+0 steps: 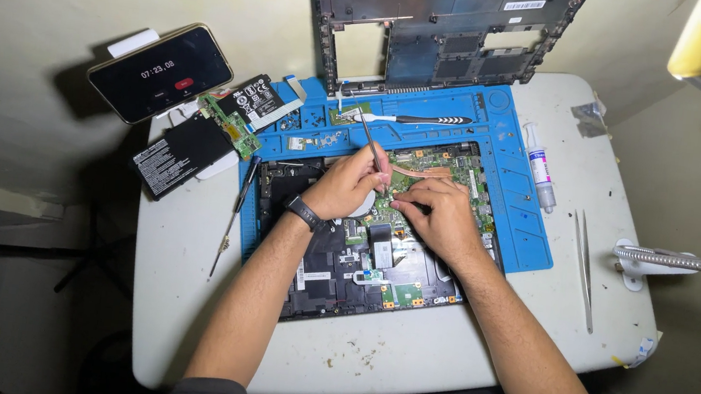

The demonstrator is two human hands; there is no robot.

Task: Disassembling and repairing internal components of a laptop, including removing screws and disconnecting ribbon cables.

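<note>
Both hands were over the opened laptop chassis (360,268), which lay on the blue repair mat (522,234) on the white worktop (403,353). Left hand (348,183), with a dark watch at the wrist, was closed around a thin screwdriver (371,145), tip down at the green motherboard (437,167) near the copper heat pipe (424,172). Right hand (436,216) was curled, fingertips pressed on the board just beside the tool tip; couldn't tell if it pinched anything.

The removed bottom cover (441,22) leaned upright against the wall behind the mat. A black-handled brush (430,120) lay along the mat's top tray. Left of the mat: a second screwdriver (234,215), a black battery pack (179,155), a small green board (231,122) and a phone (161,71) propped with its screen lit. Right of the mat: a syringe tube (538,167) and tweezers (586,268), well apart from the hands.
</note>
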